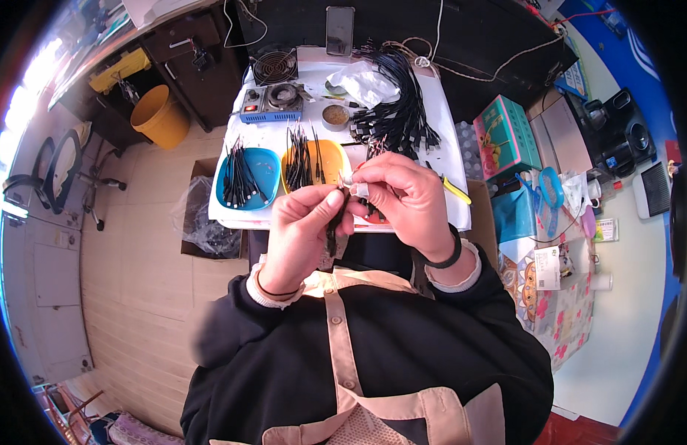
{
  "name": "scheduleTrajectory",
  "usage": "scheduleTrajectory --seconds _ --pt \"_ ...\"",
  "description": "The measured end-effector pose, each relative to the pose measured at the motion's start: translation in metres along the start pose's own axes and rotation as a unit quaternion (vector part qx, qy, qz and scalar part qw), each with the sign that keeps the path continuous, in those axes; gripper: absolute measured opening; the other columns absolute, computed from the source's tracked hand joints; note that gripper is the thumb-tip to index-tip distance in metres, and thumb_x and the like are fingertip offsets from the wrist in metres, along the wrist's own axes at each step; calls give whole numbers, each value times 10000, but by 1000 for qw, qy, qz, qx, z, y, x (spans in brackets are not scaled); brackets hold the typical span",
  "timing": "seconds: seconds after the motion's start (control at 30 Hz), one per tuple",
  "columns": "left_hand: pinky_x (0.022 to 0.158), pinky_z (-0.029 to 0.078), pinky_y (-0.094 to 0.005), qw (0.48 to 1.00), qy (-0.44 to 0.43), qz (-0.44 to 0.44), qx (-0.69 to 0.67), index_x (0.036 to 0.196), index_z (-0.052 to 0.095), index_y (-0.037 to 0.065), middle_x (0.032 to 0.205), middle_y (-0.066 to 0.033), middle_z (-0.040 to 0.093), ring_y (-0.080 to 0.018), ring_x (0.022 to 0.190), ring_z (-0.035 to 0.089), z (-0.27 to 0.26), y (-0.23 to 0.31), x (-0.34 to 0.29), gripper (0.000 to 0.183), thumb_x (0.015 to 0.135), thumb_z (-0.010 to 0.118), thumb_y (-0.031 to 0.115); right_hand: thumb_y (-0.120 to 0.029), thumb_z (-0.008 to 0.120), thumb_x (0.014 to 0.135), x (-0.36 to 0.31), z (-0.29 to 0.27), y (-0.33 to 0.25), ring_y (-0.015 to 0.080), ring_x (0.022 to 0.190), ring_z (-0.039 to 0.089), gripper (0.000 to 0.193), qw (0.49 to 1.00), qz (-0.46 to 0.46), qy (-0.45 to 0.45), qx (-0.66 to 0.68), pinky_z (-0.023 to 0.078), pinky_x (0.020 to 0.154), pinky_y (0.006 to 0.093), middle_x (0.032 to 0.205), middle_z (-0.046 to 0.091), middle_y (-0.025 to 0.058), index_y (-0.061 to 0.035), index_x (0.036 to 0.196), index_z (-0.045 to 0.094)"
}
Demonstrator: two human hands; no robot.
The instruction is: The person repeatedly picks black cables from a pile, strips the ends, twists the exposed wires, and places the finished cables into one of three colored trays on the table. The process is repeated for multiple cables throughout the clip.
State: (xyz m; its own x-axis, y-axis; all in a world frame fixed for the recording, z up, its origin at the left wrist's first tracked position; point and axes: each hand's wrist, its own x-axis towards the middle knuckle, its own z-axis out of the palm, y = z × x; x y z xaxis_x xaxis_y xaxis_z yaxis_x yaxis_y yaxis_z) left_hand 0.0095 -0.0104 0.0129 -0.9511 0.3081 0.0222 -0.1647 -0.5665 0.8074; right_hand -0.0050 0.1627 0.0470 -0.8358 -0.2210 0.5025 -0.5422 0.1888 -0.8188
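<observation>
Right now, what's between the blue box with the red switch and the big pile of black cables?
A small round container sits between the blue box and the black cables, as the head view shows.

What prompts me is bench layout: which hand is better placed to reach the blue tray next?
Probably the left hand: it is nearer the blue tray, which lies ahead and to its left. The right hand sits farther across. Both look occupied, though.

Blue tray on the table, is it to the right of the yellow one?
No, the blue tray sits left of the yellow tray.
</observation>
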Motion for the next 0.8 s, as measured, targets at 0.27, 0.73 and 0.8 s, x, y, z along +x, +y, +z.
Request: scheduleTrajectory --seconds 0.27,0.73,0.8 --pt "594 392 -192 997 -41 -5 -65 1008 664 -29 802 -71 668 -70 652 525 5 -1 -4 170 974 536 77 -19 636 899 -14 11 15 110 829 626 129 907 166 -20 386 515 737 230 957 644 57 12 1024 619" --pt "561 372 -164 981 -77 51 169 1009 664 -36 767 -45 661 -42 654 541 5 3 -11 131 939 591 47 -66 589 938 -17 0 30 107 911 591 160 821 229 -125 508 517 790 254 1002 566 20 -31 1083 530" --pt "562 376 -165 986 -59 27 153 1009 664 -43 769 -50 661 -44 652 539 4 0 -10 135 940 586 42 -58 579 936 -20 4 34 110 895 589 153 839 211 -113 489 520 778 256 1011 548 21 -41 1071 511"
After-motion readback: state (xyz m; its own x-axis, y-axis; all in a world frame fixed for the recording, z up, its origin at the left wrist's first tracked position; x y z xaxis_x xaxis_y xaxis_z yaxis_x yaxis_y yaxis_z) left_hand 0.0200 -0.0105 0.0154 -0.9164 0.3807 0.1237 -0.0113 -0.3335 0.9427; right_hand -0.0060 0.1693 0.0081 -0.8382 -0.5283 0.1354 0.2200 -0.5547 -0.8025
